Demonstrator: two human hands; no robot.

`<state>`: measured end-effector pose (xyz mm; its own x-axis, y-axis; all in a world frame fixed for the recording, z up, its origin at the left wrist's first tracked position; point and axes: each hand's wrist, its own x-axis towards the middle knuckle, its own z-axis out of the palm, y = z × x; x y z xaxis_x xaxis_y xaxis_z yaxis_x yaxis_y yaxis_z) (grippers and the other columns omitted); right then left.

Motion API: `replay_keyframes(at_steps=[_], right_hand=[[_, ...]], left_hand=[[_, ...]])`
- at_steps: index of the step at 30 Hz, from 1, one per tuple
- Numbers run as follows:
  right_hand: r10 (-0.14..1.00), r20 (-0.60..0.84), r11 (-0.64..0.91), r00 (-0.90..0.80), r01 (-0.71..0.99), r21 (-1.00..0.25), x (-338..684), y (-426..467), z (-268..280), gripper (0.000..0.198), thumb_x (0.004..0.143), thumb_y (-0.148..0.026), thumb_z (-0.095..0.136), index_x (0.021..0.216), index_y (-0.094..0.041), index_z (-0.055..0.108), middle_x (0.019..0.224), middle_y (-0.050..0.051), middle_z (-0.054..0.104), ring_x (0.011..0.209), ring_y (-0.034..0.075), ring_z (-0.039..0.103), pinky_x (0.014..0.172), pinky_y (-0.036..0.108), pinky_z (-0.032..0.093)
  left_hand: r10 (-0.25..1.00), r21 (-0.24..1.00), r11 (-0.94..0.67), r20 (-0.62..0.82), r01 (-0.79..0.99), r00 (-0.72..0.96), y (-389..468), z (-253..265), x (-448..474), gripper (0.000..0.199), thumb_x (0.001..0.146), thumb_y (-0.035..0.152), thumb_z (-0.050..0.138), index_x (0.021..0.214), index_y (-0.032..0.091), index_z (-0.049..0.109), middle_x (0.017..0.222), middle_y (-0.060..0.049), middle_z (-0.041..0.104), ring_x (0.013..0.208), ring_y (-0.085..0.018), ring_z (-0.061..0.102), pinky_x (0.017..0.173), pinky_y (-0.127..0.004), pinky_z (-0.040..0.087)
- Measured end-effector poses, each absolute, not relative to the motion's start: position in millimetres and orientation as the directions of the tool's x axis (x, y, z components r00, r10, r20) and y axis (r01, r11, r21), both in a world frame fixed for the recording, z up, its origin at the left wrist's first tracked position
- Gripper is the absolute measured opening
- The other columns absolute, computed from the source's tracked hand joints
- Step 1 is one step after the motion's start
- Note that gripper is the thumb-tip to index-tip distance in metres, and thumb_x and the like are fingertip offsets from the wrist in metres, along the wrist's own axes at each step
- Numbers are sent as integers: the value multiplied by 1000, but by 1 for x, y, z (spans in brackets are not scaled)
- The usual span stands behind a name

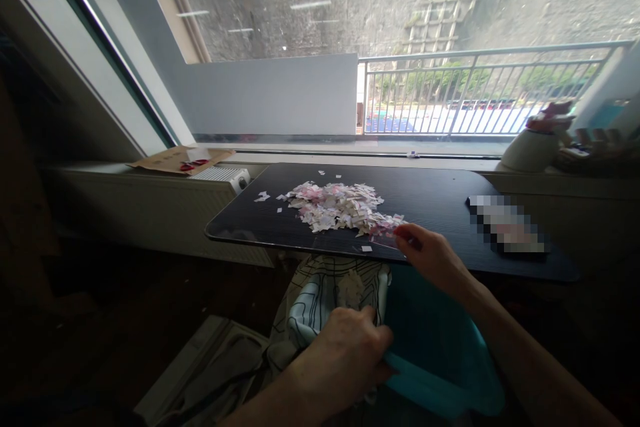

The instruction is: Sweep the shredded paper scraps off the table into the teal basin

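Observation:
A loose heap of small torn paper scraps [340, 203], white with some pink, lies on the dark folding table [425, 193]. At the heap's right end, by the table's near edge, my right hand [430, 257] has its fingertips drawn together beside pinkish scraps. Whatever is pinched there is too small to make out. Below the table edge, my left hand [345, 350] is closed on the rim of a teal plastic bin [445, 373]. Striped cloth [305, 307] bunches next to that hand, with pale scraps lying on it.
Towards the table's right end lies a flat, blurred-out object [507, 223]. A brown paper envelope [175, 159] with red-handled scissors [195, 165] rests on the sill at left, near a white radiator [220, 197]. A pale rounded container [533, 147] stands at the right of the window.

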<state>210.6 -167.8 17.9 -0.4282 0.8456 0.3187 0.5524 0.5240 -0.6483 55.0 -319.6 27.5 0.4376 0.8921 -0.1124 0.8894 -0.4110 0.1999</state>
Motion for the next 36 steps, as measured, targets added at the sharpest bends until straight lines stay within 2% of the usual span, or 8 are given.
replay_keyframes(at_steps=[5,12,17,21,23,29,36], right_hand=[[839,361,541,-406,561,-627,219,-165,15,26,84,-36,50,96,-18,65,71,2,68,57,14,58,54,25,44],[770,323,611,-550,492,-620,217,-178,20,21,86,-33,50,93,-20,65,77,1,68,62,13,58,57,23,44],[772,385,628,-505,516,-582,207,-176,25,22,87,-31,49,94,-18,65,76,2,67,62,14,58,57,23,43],[749,334,640,-572,495,-588,212,-184,24,20,87,-30,50,93,-19,65,77,1,68,63,13,59,58,22,44],[760,347,634,-549,513,-578,226,-187,25,20,87,-32,50,95,-20,65,79,1,68,65,14,60,60,23,44],[879,392,461,-271,696,-551,273,-183,18,26,86,-39,51,97,-19,64,79,4,68,62,16,60,58,26,45],[859,295,504,-419,588,-632,272,-197,5,22,88,-38,49,94,-22,62,78,1,68,65,15,62,58,23,46]], left_hand=[[873,172,-468,-58,867,484,-314,24,62,23,84,43,61,83,20,62,80,-4,59,66,-21,61,56,-29,46],[854,170,-505,-47,846,519,-313,25,66,22,81,42,64,84,21,63,80,-4,61,64,-22,61,54,-29,45],[862,149,-494,-42,857,504,-313,28,62,23,83,43,62,80,20,62,77,-4,60,62,-22,61,53,-29,43],[855,158,-508,-26,847,518,-313,28,61,24,83,45,61,81,21,63,77,-3,60,62,-22,61,53,-30,44],[850,166,-514,-31,841,526,-313,29,64,22,82,44,63,83,21,63,78,-3,60,63,-22,61,54,-30,45],[806,143,-577,-65,804,589,-305,32,82,26,78,44,68,80,19,63,77,-4,61,62,-22,61,52,-29,45],[792,142,-586,-109,798,601,-297,29,92,28,80,46,66,82,18,64,78,-6,63,64,-23,62,53,-30,47]])
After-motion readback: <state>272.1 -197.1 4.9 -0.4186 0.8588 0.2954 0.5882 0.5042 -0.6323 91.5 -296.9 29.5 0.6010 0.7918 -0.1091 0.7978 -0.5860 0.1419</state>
